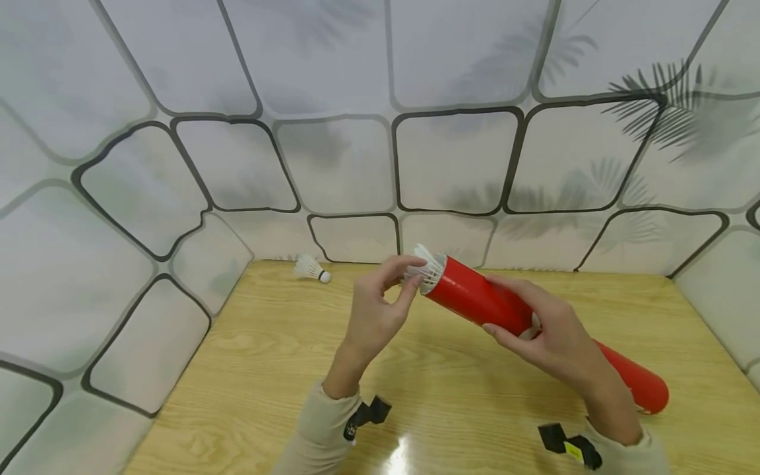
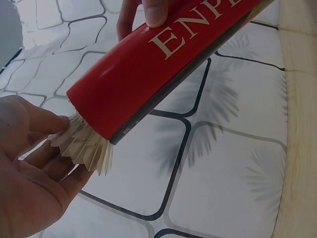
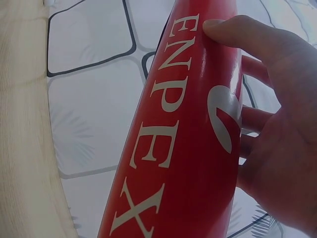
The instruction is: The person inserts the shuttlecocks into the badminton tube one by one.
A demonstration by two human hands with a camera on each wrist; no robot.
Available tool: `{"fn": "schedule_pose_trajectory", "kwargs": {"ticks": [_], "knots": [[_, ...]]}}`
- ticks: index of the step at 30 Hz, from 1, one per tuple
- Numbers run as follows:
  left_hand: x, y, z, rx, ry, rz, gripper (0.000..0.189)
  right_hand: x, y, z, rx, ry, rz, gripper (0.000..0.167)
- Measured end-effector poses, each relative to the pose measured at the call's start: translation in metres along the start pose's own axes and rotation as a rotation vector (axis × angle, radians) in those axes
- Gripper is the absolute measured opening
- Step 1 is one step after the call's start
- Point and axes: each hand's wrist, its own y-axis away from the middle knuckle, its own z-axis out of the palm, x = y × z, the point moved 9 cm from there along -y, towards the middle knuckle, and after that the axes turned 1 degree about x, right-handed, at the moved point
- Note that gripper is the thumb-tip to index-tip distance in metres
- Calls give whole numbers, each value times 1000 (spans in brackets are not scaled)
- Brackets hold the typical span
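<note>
A long red tube (image 1: pixel 475 297) with white ENPEX lettering slants above the table, its mouth toward the left. My right hand (image 1: pixel 549 330) holds it around the middle, thumb on one side and fingers on the other in the right wrist view. A white shuttlecock (image 2: pixel 81 144) pokes feathers-first out of the tube's mouth; its base is hidden inside. My left hand (image 1: pixel 382 300) pinches the feather skirt between thumb and fingers. Another shuttlecock (image 1: pixel 310 269), white with a dark band around its base, lies on its side at the table's far left.
The wooden table (image 1: pixel 267 369) runs up to a patterned backdrop (image 1: pixel 332 165) at the back and sides. Black blocky pieces (image 1: pixel 371 412) are strapped to both sleeves near the wrists.
</note>
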Motion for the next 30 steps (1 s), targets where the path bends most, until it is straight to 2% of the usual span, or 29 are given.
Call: {"fn": "schedule_pose_trajectory", "kwargs": {"ticks": [9, 20, 30], "knots": [[0, 2, 7, -46, -39, 15, 20, 1, 1, 1, -3, 17, -5, 75], [-2, 2, 12, -54, -56, 26, 20, 0, 0, 1, -1, 32, -15, 75], [-3, 2, 16, -98, -17, 40, 19, -1, 1, 0, 2, 24, -17, 75]]}}
